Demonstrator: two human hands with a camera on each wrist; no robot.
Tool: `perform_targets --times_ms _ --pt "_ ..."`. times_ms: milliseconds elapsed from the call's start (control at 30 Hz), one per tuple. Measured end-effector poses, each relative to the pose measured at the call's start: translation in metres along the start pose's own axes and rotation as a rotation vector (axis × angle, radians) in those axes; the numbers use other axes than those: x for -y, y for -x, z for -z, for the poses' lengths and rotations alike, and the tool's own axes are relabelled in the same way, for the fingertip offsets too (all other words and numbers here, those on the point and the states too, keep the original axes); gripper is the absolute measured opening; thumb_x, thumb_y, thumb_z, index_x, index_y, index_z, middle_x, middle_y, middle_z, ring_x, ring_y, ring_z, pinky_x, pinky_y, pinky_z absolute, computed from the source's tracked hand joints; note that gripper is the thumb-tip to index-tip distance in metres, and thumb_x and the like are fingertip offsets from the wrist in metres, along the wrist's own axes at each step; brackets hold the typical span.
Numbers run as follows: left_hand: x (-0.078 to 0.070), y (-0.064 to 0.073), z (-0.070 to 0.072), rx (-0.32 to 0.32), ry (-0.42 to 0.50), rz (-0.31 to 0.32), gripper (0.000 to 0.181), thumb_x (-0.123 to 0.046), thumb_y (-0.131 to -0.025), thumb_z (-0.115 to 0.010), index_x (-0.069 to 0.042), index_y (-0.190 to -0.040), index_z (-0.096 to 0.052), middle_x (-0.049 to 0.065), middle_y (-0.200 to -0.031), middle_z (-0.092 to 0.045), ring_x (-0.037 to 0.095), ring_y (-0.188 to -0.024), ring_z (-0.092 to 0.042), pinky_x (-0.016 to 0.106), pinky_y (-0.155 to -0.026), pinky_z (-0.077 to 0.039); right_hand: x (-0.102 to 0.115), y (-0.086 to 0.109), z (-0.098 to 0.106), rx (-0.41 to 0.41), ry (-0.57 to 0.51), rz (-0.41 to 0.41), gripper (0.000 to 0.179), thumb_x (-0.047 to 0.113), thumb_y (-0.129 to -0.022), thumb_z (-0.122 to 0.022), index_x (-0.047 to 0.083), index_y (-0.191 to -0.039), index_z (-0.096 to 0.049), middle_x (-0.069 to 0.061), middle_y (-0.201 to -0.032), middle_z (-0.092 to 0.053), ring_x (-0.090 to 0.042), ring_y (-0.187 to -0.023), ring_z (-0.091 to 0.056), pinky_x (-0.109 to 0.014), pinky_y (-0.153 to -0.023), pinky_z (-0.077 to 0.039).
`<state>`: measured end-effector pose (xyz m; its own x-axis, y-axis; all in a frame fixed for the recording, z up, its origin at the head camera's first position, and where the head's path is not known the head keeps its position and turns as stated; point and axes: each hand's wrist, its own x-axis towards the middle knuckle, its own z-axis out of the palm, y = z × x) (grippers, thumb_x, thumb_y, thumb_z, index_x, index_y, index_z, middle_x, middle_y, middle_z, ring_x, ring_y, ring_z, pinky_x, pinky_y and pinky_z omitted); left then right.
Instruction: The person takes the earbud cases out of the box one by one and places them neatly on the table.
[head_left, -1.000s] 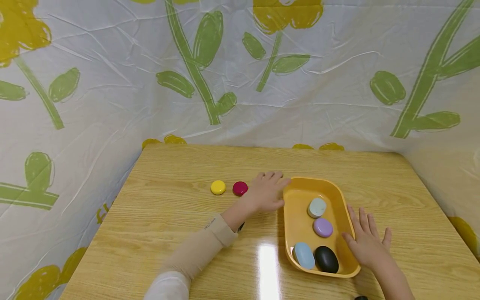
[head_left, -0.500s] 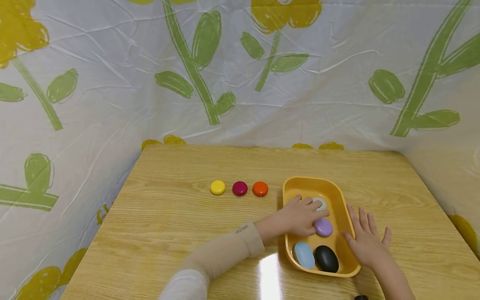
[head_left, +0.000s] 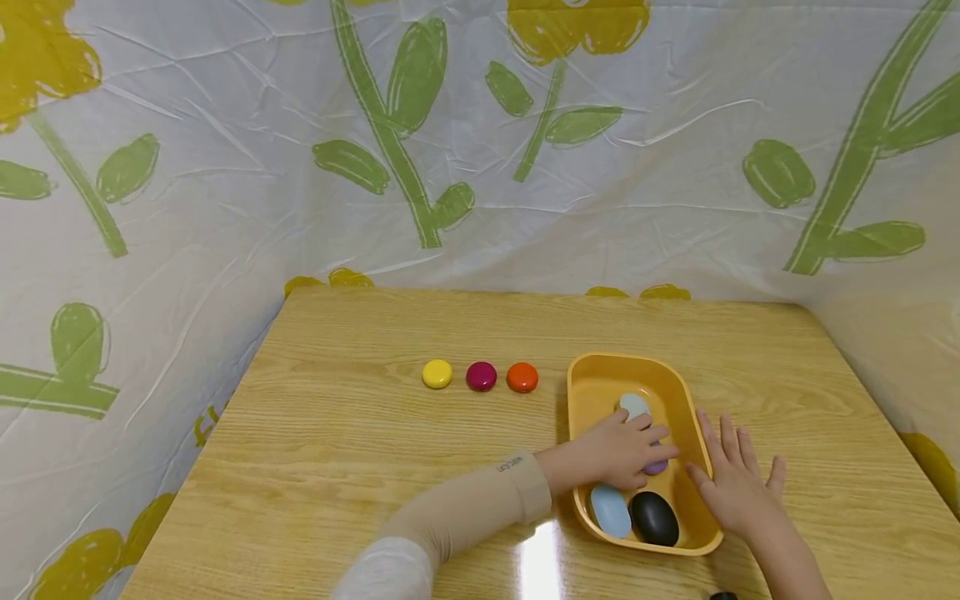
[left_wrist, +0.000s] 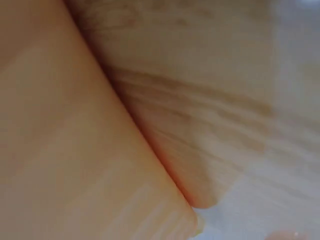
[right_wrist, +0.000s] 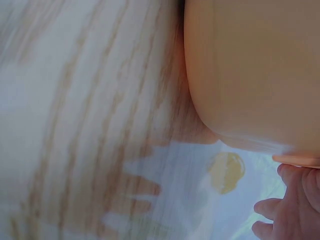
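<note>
In the head view my left hand [head_left: 626, 450] is inside an orange plastic tray [head_left: 678, 396], its spread fingers over a smooth purple pebble-like piece [head_left: 657, 467]. Part of that piece shows between thumb and fingers. A pale grey-green round piece [head_left: 632, 404] lies just beyond the fingertips. Nearer the tray's front are a light blue oval piece [head_left: 611, 512] and a black oval piece [head_left: 654, 518]. My right hand [head_left: 738, 487] lies with fingers spread along the tray's right side, fingertips right at its rim. The right wrist view has this hand [right_wrist: 295, 205] by the tray wall [right_wrist: 250, 75].
On the wooden table [head_left: 360, 433], left of the tray, a yellow disc [head_left: 437, 374], a dark red disc [head_left: 482, 377] and an orange-red disc [head_left: 522, 377] form a row. A flower-printed cloth [head_left: 255, 167] hangs behind. A small black object [head_left: 723, 596] shows at the bottom edge.
My left hand has moved from beside the orange-red disc, over the tray's left rim, to the purple piece inside. The orange-red disc is uncovered. My right hand has stayed at the tray.
</note>
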<state>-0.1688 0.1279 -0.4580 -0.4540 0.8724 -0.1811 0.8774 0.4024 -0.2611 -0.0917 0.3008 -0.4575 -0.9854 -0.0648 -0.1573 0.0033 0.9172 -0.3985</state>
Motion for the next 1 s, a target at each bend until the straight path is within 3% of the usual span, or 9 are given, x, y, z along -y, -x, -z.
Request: perform_targets --times_ms 367,600,833,1000 --pt "-0.004 -0.007 -0.006 0.012 -0.09 0.004 0.052 -0.054 -0.091 -0.037 -0.045 -0.14 -0.023 -0.019 -0.142 -0.028 0.005 -0.129 -0.023 0.03 -0.102 -0.024 0.001 0.0 0.001 0.002 -0.006 0.008 0.069 0.041 -0.097 -0.031 0.021 -0.145 0.015 -0.026 -0.146 0.016 -0.048 -0.13 0.015 -0.069 -0.086 0.023" --pt "-0.003 -0.005 -0.009 -0.055 -0.131 -0.018 0.046 -0.053 -0.093 -0.036 -0.043 -0.137 -0.031 -0.018 -0.134 -0.037 0.006 -0.126 -0.028 0.029 -0.098 -0.027 0.003 0.0 0.004 0.008 -0.014 -0.003 0.069 0.04 -0.097 -0.032 0.022 -0.145 0.015 -0.026 -0.146 0.014 -0.047 -0.131 0.015 -0.068 -0.086 0.023" --pt "0.003 -0.003 -0.01 -0.146 -0.071 -0.063 0.044 -0.05 -0.093 -0.039 -0.038 -0.135 -0.038 -0.015 -0.13 -0.042 0.008 -0.118 -0.037 0.027 -0.096 -0.03 0.003 -0.001 0.004 0.005 -0.009 -0.003 0.069 0.039 -0.097 -0.031 0.022 -0.145 0.014 -0.027 -0.146 0.013 -0.047 -0.131 0.014 -0.068 -0.086 0.022" --pt "0.01 0.003 -0.005 -0.189 -0.019 -0.048 0.047 -0.05 -0.09 -0.043 -0.037 -0.135 -0.039 -0.013 -0.129 -0.043 0.008 -0.111 -0.042 0.029 -0.097 -0.032 0.003 0.001 0.002 0.008 -0.012 -0.003 0.069 0.039 -0.097 -0.032 0.022 -0.145 0.015 -0.027 -0.146 0.014 -0.047 -0.131 0.015 -0.068 -0.086 0.023"
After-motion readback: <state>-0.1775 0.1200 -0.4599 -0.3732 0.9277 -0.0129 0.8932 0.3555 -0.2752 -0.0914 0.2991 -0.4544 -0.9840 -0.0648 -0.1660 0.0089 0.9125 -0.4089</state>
